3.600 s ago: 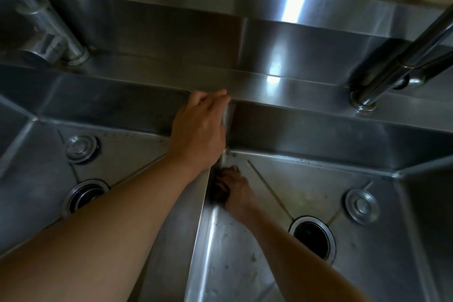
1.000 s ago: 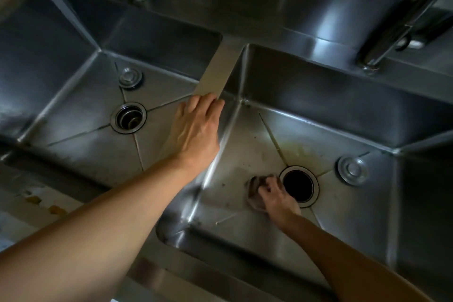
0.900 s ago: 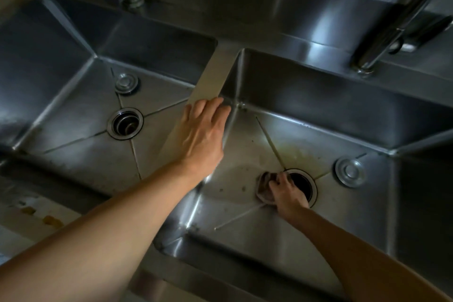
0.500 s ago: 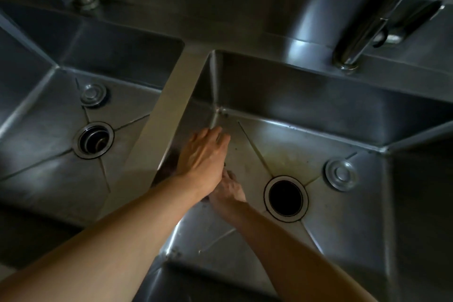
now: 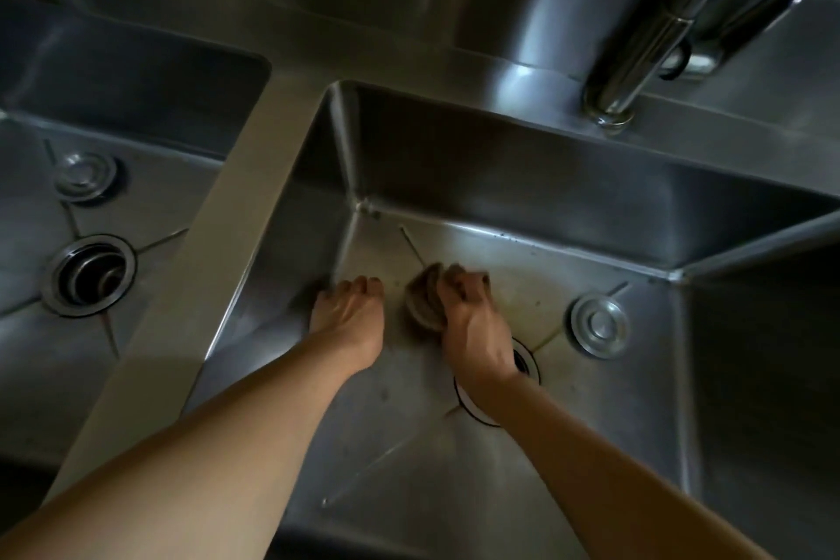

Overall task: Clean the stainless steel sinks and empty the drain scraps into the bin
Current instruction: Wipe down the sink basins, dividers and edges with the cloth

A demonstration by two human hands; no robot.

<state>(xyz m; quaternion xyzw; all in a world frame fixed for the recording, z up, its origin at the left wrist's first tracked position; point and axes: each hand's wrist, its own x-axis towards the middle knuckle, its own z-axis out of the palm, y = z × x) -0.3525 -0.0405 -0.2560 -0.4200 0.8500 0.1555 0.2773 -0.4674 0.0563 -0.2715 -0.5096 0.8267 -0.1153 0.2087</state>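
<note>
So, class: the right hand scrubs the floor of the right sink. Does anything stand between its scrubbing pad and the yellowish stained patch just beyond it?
Nothing visible does. The right hand grips the scrubbing pad against the floor of the right sink, at the edge of the stained patch. The left hand rests to its left, out of the way.

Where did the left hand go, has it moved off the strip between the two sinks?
Yes. The left hand has come down off the divider to the right sink floor, beside the scrubber.
</note>
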